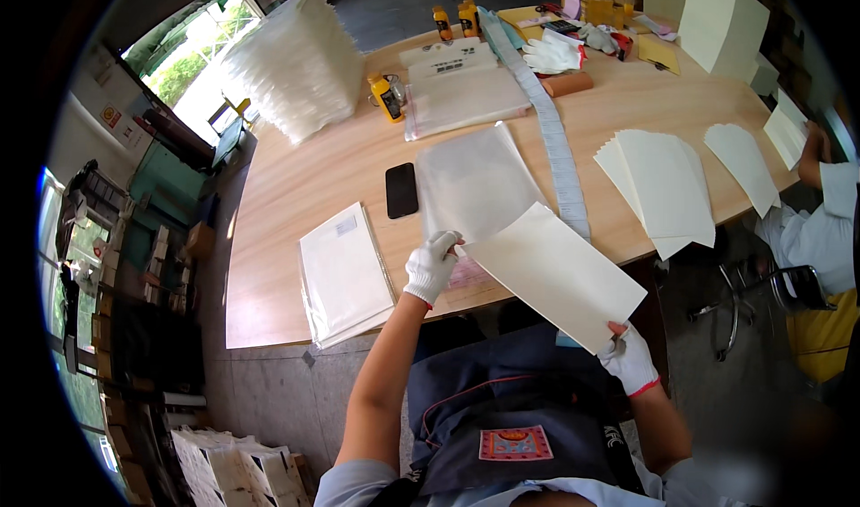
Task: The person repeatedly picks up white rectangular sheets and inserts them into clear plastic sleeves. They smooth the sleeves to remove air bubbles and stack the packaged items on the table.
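Head view: a white sheet (557, 276) is slanted across the near edge of the tabletop (269, 229), its left corner over a clear plastic bag (475, 176) and its right end out past that edge. The right hand (630, 359), in a white glove, has its grip closed on the sheet's lower right end, thumb on top. The left hand (430, 268), gloved too, has its fingers bent where the sheet's left corner meets the bag; whether its grip pinches the sheet, the bag or both, I cannot tell. The bag lies flat, running from the near edge toward the middle of the tabletop, with a black phone (401, 191) just beside its left side. Near the near left corner lies a bagged stack of sheets (347, 270). A long paper strip (554, 140) runs from the far edge toward the near edge, right of the bag. Farther right, a large fan of white sheets (658, 184) lies at the near edge, and a smaller fan (742, 162) lies toward the right edge, close to a seated co-worker (838, 202). An orange bottle (386, 98) stands nearer the far edge.
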### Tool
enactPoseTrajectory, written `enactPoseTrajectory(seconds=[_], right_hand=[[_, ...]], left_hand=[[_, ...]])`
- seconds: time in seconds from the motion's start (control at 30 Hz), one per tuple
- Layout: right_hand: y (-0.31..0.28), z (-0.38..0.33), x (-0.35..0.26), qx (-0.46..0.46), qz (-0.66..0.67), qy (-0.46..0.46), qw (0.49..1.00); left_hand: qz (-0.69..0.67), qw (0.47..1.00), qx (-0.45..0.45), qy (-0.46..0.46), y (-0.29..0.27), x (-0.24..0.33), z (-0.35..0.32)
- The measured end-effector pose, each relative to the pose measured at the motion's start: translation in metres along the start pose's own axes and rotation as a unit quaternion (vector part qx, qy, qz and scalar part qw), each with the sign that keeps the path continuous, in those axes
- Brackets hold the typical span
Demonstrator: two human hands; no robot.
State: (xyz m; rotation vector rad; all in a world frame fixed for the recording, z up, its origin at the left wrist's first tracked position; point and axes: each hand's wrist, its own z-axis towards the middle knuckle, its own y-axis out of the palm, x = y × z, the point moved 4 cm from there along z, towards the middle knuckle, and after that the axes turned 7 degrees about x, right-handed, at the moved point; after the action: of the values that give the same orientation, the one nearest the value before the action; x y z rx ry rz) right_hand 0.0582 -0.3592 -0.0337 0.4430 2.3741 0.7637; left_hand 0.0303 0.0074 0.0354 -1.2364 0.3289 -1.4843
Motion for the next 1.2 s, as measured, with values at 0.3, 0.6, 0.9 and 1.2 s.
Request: enactPoseTrajectory(seconds=[0.3, 0.6, 0.9, 1.2], right_hand=[[0.05, -0.02, 0.026, -0.078, -0.069, -0.062, 0.993], [0.068, 0.003, 0.016, -0.119, -0.123, -0.099, 0.98], [0.053, 0.026, 0.053, 0.009, -0.142, -0.066, 0.988], [0.077, 0.056, 0.088, -0.093, -0.03, 0.062, 0.993]], left_hand=[[-0.351, 0.872, 0.256, -0.228, 0.027, 0.018, -0.062], [-0.557, 0.699, 0.089, -0.439, 0.06, 0.033, -0.071], [-0.58, 0.743, -0.019, -0.333, 0.089, 0.038, -0.157], [-0.571, 0.65, -0.137, -0.481, 0.07, 0.023, -0.165]])
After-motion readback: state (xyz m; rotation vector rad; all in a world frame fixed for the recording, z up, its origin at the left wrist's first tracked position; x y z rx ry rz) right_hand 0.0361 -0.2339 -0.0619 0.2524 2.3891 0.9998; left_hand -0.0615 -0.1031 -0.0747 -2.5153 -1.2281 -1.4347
